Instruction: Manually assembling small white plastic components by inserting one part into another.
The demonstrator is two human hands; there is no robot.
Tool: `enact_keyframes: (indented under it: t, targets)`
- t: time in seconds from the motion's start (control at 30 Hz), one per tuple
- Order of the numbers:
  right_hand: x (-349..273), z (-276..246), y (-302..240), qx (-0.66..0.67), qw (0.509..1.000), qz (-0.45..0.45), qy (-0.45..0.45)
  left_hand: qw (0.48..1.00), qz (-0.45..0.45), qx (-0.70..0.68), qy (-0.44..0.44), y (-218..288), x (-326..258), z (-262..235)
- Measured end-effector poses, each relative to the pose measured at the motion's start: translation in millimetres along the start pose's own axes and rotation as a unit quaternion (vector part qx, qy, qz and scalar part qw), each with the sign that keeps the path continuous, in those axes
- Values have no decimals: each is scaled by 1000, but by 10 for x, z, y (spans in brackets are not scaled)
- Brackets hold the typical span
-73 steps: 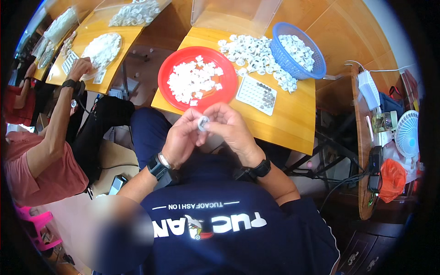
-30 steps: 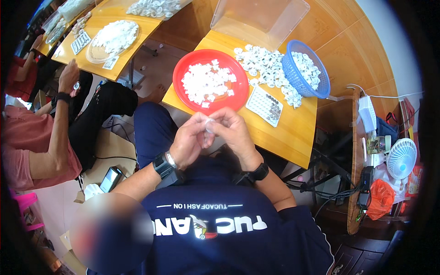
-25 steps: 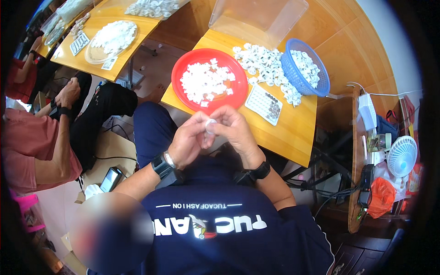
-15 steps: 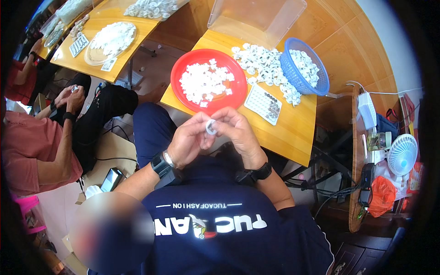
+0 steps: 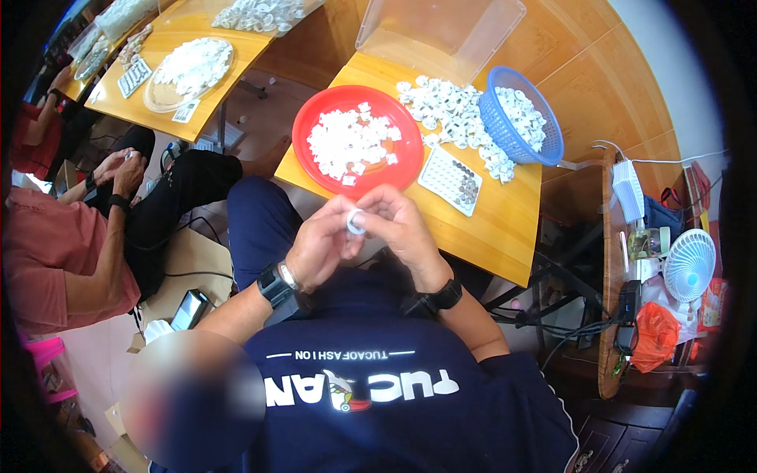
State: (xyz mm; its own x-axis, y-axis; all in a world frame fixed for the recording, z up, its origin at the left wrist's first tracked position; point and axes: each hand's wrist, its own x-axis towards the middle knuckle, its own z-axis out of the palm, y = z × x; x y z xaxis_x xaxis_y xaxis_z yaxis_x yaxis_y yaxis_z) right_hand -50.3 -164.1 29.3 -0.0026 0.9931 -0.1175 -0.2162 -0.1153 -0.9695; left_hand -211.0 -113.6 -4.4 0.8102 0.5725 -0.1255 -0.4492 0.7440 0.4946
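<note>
Close to my body, just in front of the table's near edge, both hands meet at a small white ring-shaped piece (image 5: pixel 356 221). My left hand (image 5: pixel 315 246) pinches it from the left, its fingertips partly hidden. From the other side, the thumb and fingers of my right hand (image 5: pixel 400 232) are closed on the same ring. Beyond my hands lies a red round tray (image 5: pixel 412 138) with many small white pieces (image 5: pixel 347 143) heaped on it. To its right is a white gridded tray (image 5: pixel 438 175), with small dark round discs (image 5: pixel 467 186) at its right side.
A blue basket (image 5: pixel 495 122) of white pieces stands at the table's right, beside a loose pile (image 5: pixel 445 110). A clear plastic box (image 5: pixel 441 35) is behind. Left, a co-worker's hands (image 5: pixel 122 169) work near another table (image 5: pixel 169 126). A fan (image 5: pixel 689 266) stands right.
My hands and the ring have shifted slightly left and down in the picture. The ring's opening faces a little differently. Both hands keep their grip.
</note>
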Motion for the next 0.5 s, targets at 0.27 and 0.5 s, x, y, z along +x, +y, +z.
enact_keyframes:
  t: [0.27,0.5]
  targets:
    - [224,-96,-16,-98,994,-31,30,999,11,-42,11,61,36,-127]
    - [588,-180,-40,-514,843,-102,125,993,43,-92,61,177,-3,-177]
